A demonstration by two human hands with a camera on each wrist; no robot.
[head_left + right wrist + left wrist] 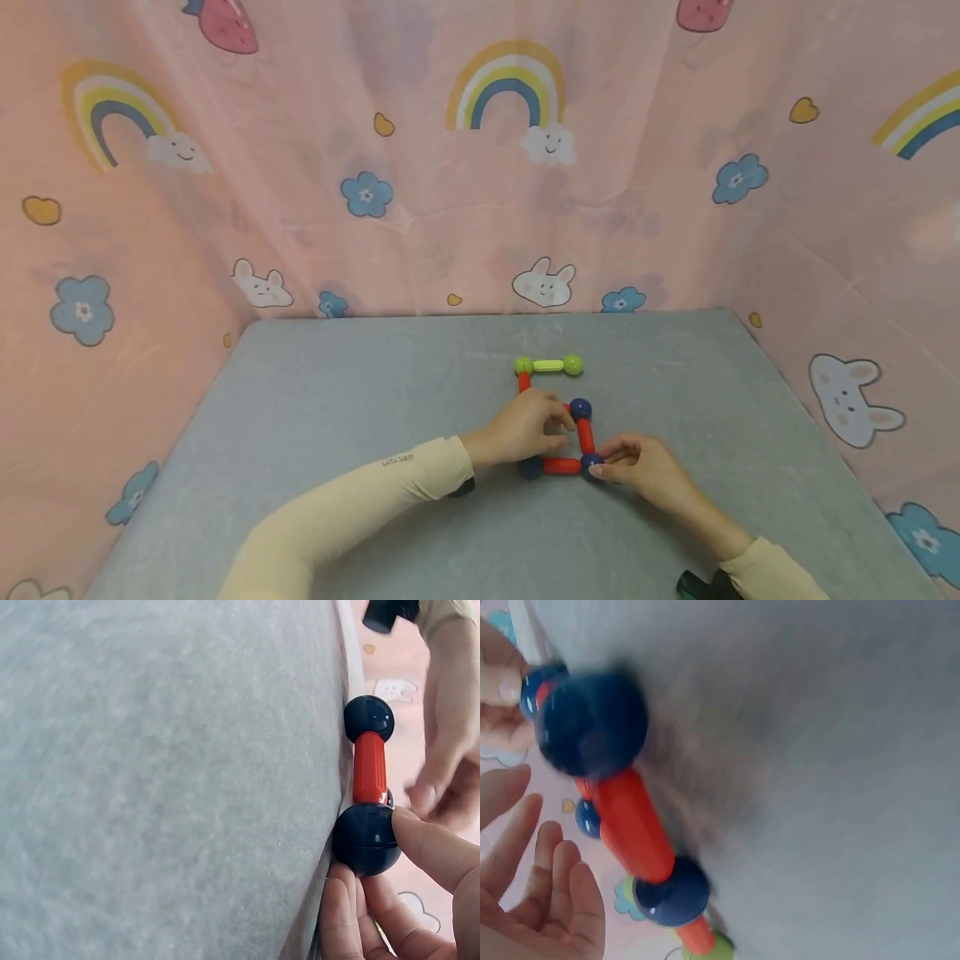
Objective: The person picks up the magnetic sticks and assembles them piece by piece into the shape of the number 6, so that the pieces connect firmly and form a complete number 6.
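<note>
On the table lies a figure of magnetic rods and balls. Red rods (562, 466) link dark blue balls (581, 408) into a four-sided frame. From its far left corner a red rod runs to a lime green ball (523, 366), then a lime rod (548, 366) and a second green ball (573, 365). My right hand (651, 471) pinches the near right blue ball (366, 838) between thumb and fingers. Over the left side of the frame hovers my left hand (525, 427), its fingers loose and holding nothing (544, 900); it hides part of the frame.
A grey cloth covers the table (360, 375). Behind and beside it hangs a pink curtain (465, 233) with rainbows, rabbits and flowers. A dark wrist device (701, 586) sits at the right cuff, and another (463, 488) shows under the left cuff.
</note>
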